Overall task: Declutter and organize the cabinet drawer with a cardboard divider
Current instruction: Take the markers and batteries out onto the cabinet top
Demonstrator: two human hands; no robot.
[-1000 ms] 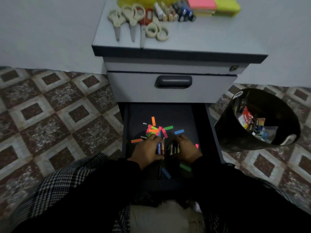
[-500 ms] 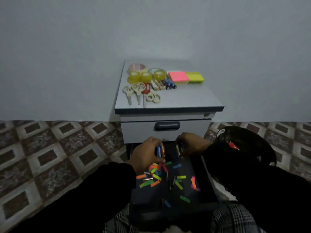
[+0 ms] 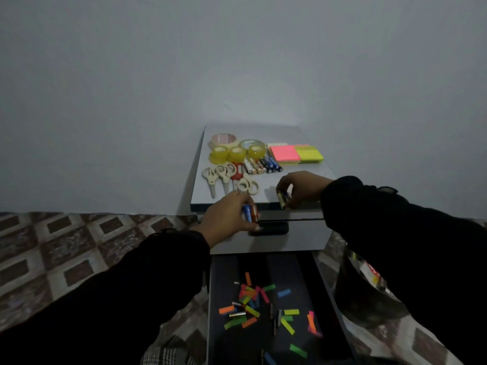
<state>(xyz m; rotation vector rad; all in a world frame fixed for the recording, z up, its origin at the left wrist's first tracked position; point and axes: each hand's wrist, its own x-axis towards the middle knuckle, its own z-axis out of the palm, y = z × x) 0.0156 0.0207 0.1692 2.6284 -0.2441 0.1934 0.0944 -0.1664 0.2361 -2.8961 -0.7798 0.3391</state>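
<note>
I judge emptying underway: my left hand [image 3: 228, 216] and right hand [image 3: 299, 189] each grip batteries [image 3: 250, 213], next needing placement beside the cabinet-top row [image 3: 263, 165].

grey cabinet top [image 3: 295, 180] carries tape rolls [image 3: 237, 151], scissors [image 3: 224, 176], batteries [image 3: 263, 165], sticky notes [image 3: 296, 153].

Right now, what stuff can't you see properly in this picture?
- Bin, head view: the right sleeve covers most of it.
- Batteries in the left hand and right hand: curled fingers hide their count.
- Open drawer: near end cut off by the bottom edge.
- Battery labels: too small and dim.
</note>
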